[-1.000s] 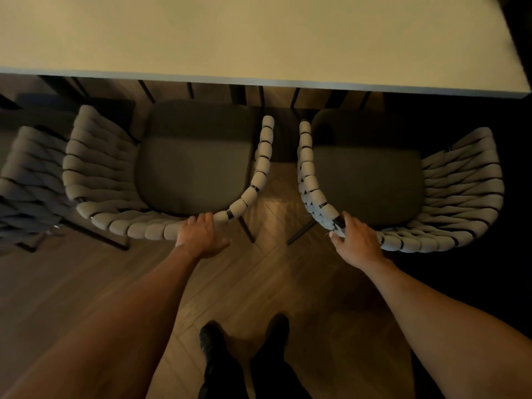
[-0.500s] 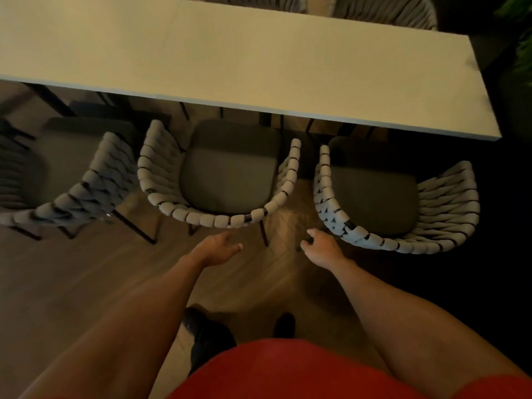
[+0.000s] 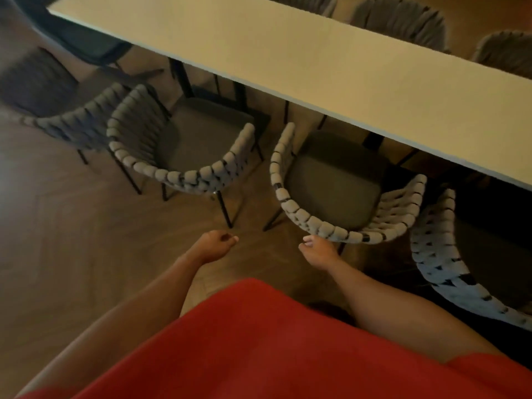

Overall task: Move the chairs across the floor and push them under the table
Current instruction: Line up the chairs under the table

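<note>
Woven chair (image 3: 187,177) and its neighbour (image 3: 325,228) sit partly under the surface (image 3: 316,67). My left hand (image 3: 216,246) is loosely curled, empty. My right hand (image 3: 318,251), relaxed and empty, is just beside the neighbour's back.

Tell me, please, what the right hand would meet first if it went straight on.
Most likely the woven backrest of the chair just ahead of the right hand; it looks close, though depth is unclear.
</note>
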Demonstrator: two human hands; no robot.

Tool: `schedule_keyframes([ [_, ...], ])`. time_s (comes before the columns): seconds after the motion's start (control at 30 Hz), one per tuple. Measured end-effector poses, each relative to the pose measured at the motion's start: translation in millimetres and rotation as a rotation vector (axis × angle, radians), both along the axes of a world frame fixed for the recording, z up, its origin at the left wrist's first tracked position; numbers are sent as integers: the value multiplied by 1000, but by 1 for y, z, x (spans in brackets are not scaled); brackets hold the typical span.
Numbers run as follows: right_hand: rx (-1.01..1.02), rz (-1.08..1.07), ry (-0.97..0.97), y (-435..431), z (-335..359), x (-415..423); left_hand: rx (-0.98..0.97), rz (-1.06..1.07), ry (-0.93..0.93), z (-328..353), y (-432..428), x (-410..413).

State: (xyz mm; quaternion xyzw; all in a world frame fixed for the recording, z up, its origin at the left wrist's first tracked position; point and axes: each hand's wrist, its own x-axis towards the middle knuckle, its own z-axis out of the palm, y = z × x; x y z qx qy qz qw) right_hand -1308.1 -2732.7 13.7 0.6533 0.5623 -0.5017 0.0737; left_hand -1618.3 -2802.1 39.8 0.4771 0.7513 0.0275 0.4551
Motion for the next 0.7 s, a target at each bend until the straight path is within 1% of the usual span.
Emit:
schedule_keyframes([
  [0.17, 14, 148, 24, 29, 6, -96, 43, 184, -29, 6, -5, -74],
  [0.33, 37, 219, 32, 66, -1, -164, 81, 328, -79, 2, -11, -126],
  [0.43, 27, 225, 36, 85, -17, -197, 66, 407, -86, -2, -14, -156],
  [0.53, -8, 177, 66, 101, -41, -226, 30, 479, -106, -5, -13, -190],
  [0.7, -88, 91, 72, 128, -67, -262, -56, 541, -74, 5, 17, -250],
])
